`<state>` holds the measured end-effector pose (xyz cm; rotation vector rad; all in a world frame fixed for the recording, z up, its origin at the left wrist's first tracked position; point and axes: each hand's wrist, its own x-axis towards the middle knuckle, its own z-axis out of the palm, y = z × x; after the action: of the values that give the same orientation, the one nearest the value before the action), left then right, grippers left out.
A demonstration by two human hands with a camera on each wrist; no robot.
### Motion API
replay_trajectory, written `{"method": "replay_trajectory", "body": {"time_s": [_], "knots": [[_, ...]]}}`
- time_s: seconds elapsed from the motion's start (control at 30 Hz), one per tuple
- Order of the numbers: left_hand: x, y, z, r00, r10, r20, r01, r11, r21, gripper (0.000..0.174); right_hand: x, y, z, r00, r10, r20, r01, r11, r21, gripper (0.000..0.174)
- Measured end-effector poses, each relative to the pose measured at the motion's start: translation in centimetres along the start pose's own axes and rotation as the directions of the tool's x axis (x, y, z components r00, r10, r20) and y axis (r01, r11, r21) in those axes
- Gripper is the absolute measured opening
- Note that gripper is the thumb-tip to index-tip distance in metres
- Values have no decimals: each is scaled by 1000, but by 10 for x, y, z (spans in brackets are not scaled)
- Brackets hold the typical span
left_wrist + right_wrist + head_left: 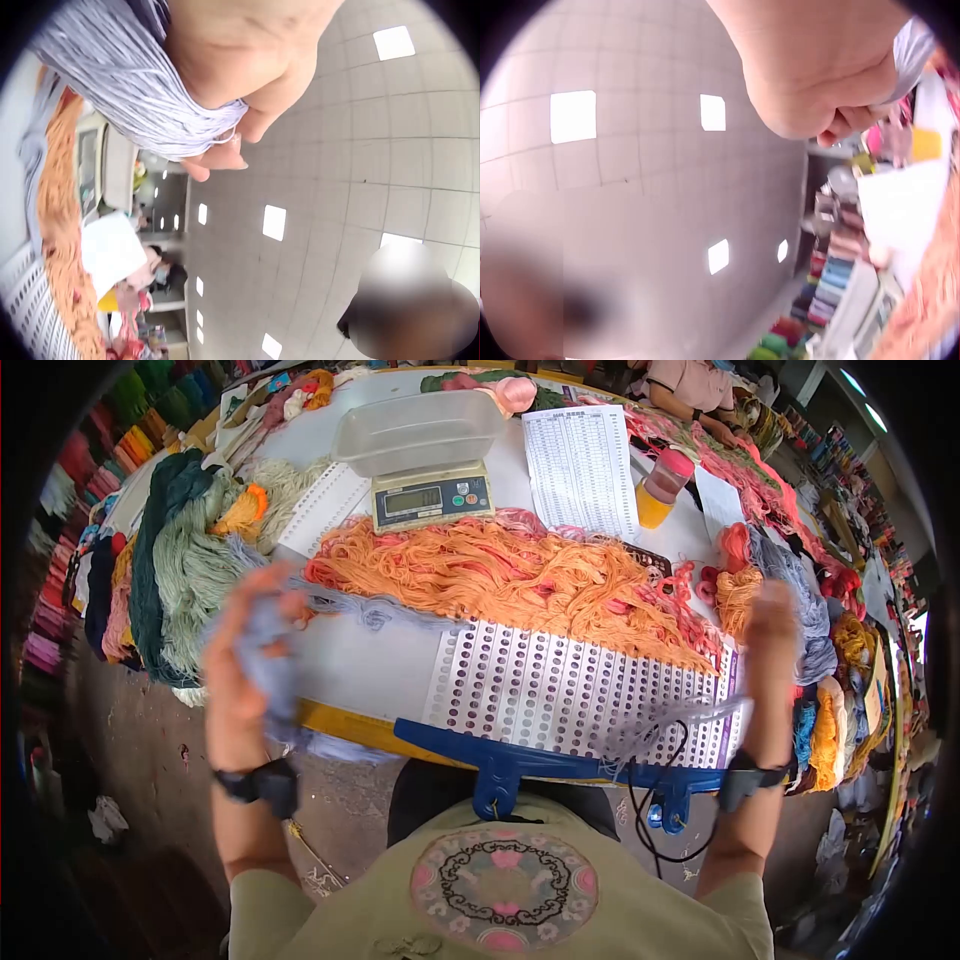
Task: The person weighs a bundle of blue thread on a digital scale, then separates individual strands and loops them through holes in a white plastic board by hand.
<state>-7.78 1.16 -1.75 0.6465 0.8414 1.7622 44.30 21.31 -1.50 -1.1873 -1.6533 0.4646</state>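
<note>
In the head view my left hand (232,675) is raised over the table's left side, blurred, with a lavender-blue yarn skein (272,660) in its grip. The left wrist view shows that skein (142,90) as a thick bundle passing across the palm, fingertips curled round its end. My right hand (772,645) is up at the right side, its fingers curled in the right wrist view. A lavender yarn bundle (913,56) shows beside those fingers, and loose lavender strands (690,712) trail from the hand toward the left over the punched cards (540,685).
A heap of orange yarn (480,575) spreads across the table behind the cards. Beyond it stand a scale (432,497) with a clear tub (420,430), a printed sheet (580,470) and a pink-lidded jar (668,475). A blue bar (550,762) lines the near edge; a black cable (655,840) hangs there.
</note>
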Motion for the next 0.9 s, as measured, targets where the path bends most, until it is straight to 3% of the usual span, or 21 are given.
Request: {"method": "replay_trajectory", "body": {"time_s": [0.03,0.1,0.13,0.2,0.23,0.27,0.3,0.33,0.4,0.43,0.47,0.53,0.57,0.63,0.67,0.73,0.9], "knots": [[5,-25,26,994,-53,-100,73,975,209,38,-14,-15,42,971,14,240,-27,998,52,8],[30,-69,44,963,-265,-43,261,888,377,31,-36,-41,113,784,20,620,-157,973,167,13],[43,-94,45,931,-365,-19,334,829,448,28,-51,-33,150,772,-61,633,-242,892,381,7],[61,-134,55,879,-472,-64,353,555,753,37,-62,-42,190,711,31,703,-241,949,202,7],[71,-158,51,882,-468,-61,346,554,757,37,-65,-38,207,715,26,698,-238,949,208,7],[81,-181,46,882,-464,-80,226,268,937,40,-68,-33,222,713,6,701,-139,981,133,7],[82,-188,53,885,-455,-99,84,-54,995,44,-69,-29,230,708,-10,706,-40,998,54,7],[80,-193,55,884,-457,-100,82,-59,995,44,-70,-23,236,711,-7,704,-45,997,56,7],[68,-194,58,964,-258,-61,4,-216,976,45,-75,-18,243,727,-51,685,26,999,46,7],[69,-189,59,957,-288,-26,-25,-172,985,34,-75,-18,243,735,-80,673,36,996,79,7],[67,-182,61,957,-288,-30,-22,-177,984,34,-75,-18,241,734,-81,674,33,996,83,7],[63,-171,67,908,-411,-79,239,355,904,23,-75,-28,234,720,-53,692,-4,997,80,8],[65,-169,67,907,-413,-79,239,350,906,23,-75,-31,233,722,-50,690,-9,997,81,8],[72,-165,66,847,-513,-140,446,542,712,14,-75,-33,232,747,-124,653,80,992,96,9],[75,-165,63,846,-515,-139,445,539,715,14,-75,-32,234,750,-121,650,77,992,96,9],[82,-166,59,773,-635,10,475,589,654,12,-74,-32,238,783,-78,617,31,996,87,10],[86,-169,60,774,-633,-35,459,520,720,12,-74,-42,238,779,-41,626,46,999,8,9]]}}
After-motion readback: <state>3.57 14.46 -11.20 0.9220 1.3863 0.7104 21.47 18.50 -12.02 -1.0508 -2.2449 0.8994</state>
